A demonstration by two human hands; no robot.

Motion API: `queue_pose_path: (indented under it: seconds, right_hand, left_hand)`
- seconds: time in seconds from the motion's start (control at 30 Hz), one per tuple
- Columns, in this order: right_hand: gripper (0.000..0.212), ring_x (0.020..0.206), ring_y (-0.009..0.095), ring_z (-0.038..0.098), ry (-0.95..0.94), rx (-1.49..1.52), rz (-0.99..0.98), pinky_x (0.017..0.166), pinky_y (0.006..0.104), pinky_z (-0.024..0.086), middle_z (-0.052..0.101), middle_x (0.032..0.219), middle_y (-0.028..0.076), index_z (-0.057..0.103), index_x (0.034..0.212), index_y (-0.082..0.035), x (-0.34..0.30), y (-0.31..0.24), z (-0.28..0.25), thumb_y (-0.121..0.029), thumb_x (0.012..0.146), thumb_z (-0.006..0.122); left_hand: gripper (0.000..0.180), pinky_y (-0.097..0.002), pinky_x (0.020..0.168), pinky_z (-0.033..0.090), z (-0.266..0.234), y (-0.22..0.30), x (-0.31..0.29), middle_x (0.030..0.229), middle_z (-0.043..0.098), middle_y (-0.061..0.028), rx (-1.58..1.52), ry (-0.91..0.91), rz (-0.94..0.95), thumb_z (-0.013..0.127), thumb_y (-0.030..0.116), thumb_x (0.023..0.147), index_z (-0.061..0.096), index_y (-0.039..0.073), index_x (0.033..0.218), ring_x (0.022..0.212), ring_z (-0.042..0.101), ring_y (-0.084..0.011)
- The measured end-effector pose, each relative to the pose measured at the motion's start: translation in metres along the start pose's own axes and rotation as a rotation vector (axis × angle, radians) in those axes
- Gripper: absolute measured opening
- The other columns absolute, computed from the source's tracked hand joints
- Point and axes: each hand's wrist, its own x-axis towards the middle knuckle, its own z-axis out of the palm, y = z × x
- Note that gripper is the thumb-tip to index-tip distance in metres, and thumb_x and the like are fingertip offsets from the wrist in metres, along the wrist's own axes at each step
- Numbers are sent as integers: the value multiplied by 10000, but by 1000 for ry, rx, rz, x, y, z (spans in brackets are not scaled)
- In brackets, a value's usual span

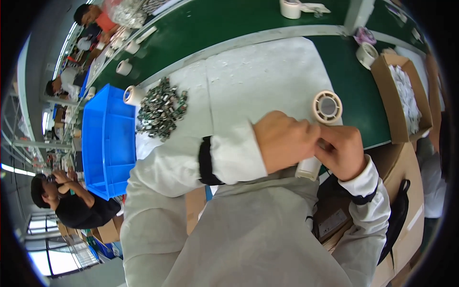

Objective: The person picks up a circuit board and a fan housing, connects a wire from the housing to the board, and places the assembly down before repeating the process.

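My left hand (285,142) and my right hand (343,152) meet in front of me at the near right of the white table sheet. The fingers of each are curled into a pinch and touch the other hand's. Whatever they pinch is hidden or too small to name, and the left hand is a little blurred. Just beyond them stands a cream roll with a spoked core (327,106). Under the hands, a pale cylindrical piece (308,168) shows at the table's near edge, partly covered. To the left lies a heap of small green and silver circuit parts (162,109).
A blue divided bin (109,138) stands left of the heap, beside a white roll (134,95). An open cardboard box (381,86) of white strips sits at the right, near another roll (367,55). A metal rail (267,34) crosses the far side. People work at the left.
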Motion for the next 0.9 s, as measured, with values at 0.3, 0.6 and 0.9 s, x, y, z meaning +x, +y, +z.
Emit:
queue_pose_path:
  seconds: [0.3,0.6,0.9]
  right_hand:
    - [193,512,243,562,-36,-69,8,500,349,439,603,625,66,739,956,-52,1,-7,8,-87,769,770]
    - [190,487,222,537,-49,-248,-122,494,338,422,592,610,77,743,1018,-55,5,-7,3,-58,828,738]
    - [219,454,166,506,-19,-95,126,473,313,403,636,652,68,747,1009,-54,0,-11,6,-58,794,787]
  left_hand:
    - [199,-339,508,460,7,14,-29,623,511,-32,31,138,-83,707,169,764,527,84,756,570,597,-193]
    - [174,-358,628,535,-68,-46,-98,830,660,-104,195,199,-520,729,141,858,676,45,993,719,659,-287]
    - [202,-420,789,538,-66,-87,-146,932,659,-142,332,57,-614,703,112,849,668,31,1030,923,640,-344]
